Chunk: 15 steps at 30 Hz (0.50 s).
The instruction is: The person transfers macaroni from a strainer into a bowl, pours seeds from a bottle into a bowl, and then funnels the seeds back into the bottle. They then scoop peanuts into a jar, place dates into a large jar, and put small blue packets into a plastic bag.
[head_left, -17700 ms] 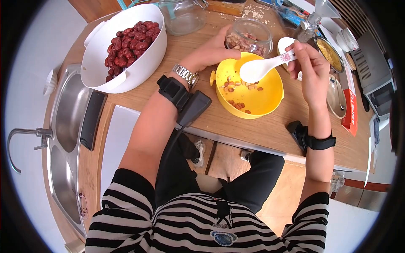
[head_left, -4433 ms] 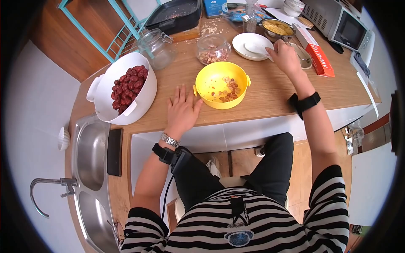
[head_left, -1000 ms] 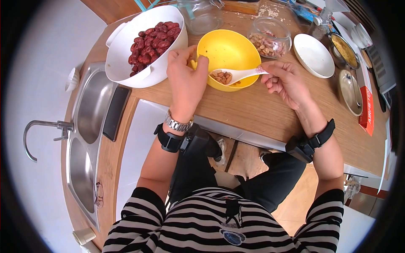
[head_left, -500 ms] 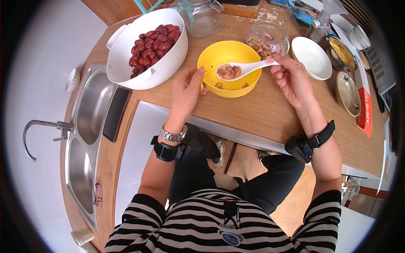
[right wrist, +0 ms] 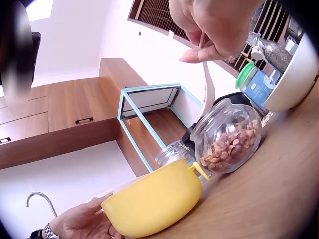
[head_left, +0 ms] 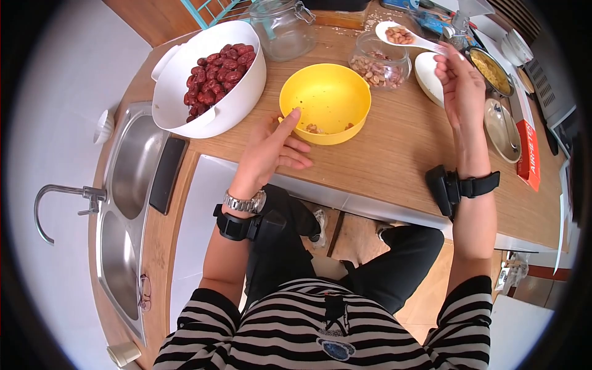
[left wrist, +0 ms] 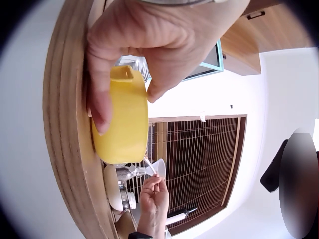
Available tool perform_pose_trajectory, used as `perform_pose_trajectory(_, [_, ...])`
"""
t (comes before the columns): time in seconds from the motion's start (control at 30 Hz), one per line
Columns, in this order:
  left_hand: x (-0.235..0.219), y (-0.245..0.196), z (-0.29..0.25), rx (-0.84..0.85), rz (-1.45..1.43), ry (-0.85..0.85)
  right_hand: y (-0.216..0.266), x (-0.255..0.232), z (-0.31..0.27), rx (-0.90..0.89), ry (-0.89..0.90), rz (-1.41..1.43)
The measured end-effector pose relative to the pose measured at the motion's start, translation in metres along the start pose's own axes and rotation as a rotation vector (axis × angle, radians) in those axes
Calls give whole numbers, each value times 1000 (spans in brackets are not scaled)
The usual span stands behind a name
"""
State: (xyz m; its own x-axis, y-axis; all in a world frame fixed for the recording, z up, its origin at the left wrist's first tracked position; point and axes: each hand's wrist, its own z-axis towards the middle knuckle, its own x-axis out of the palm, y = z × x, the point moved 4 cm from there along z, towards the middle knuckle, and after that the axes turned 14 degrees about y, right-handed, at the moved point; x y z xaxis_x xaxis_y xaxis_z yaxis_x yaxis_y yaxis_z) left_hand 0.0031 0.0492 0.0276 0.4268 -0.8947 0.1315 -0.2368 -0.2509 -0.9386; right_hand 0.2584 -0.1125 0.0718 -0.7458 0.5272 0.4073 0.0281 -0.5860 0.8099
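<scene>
My right hand (head_left: pixel 464 92) pinches the handle of a white spoon (head_left: pixel 427 44), which carries a small heap of peanuts (head_left: pixel 399 36). In the head view the spoon overlaps the back rim of a round glass jar (head_left: pixel 404 66) partly filled with peanuts. My left hand (head_left: pixel 265 151) is at the left side of a yellow bowl (head_left: pixel 333 86), thumb at its rim and fingers extended loosely along its near side. A few peanut pieces (head_left: pixel 314 129) and dark specks lie in the bowl. In the right wrist view the spoon (right wrist: pixel 209 89) rises behind the jar's mouth.
Left of the bowl stands a white basin (head_left: pixel 256 86) of red dates, with a clip-top glass jar (head_left: pixel 283 43) behind. A white dish (head_left: pixel 427 77), a beige dish (head_left: pixel 501 129) and a red box (head_left: pixel 528 154) are at the right. The sink (head_left: pixel 132 172) lies far left.
The spoon dipped into the yellow bowl, came up heaped with peanuts, then moved up and right to the glass jar. My left hand has loosened from the bowl's rim, its fingers now straighter.
</scene>
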Motion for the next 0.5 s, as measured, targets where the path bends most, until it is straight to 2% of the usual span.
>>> perform_pose_trajectory(0.07, [3,-1,1,1,-26,23,-4,13,-2,8,76,-186])
perform_pose_trajectory(0.1, [6,-1,2,1,-51,46,-5,14,-4,7,75,-185])
perform_pose_trajectory(0.17, [7,0,4,-4,-81,59,-2,21,-5,-33,186,-473])
perform_pose_trajectory(0.2, [7,1,5,-10,-110,70,1,24,-7,-63,187,-517])
perform_pose_trajectory(0.23, [6,2,6,-9,-109,69,2,24,-7,-64,188,-516])
perform_pose_trajectory(0.3, [5,5,9,34,-168,109,8,25,-7,-191,182,-359])
perform_pose_trajectory(0.33, [5,7,9,34,-168,109,8,27,-8,-164,177,-233])
perform_pose_trajectory(0.37, [5,6,8,91,-195,109,10,26,-9,-164,177,-232])
perform_pose_trajectory(0.43, [5,5,7,146,-222,108,8,30,-9,-105,340,-34])
perform_pose_trajectory(0.5, [5,-2,4,275,-191,78,5,37,-14,-50,388,-26])
